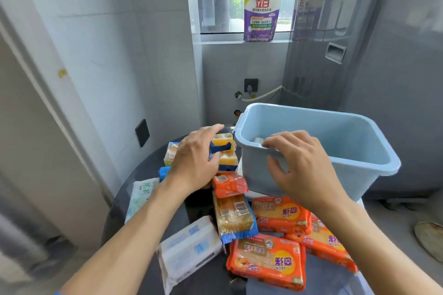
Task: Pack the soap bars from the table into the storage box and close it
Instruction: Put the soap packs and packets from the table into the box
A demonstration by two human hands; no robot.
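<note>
While left hand (191,163) clutches two yellow soaps (224,153), right hand (299,165) grips one box (347,151) rim

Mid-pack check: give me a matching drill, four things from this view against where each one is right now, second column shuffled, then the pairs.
Things:
1. yellow soap pack
2. storage box
3. detergent pouch
4. white pack

Places:
A. on the window sill
B. near edge of the table, left of the orange packs
C. gripped by the left hand
D. held at its near rim by the right hand

Pairs: 1-C, 2-D, 3-A, 4-B
</note>
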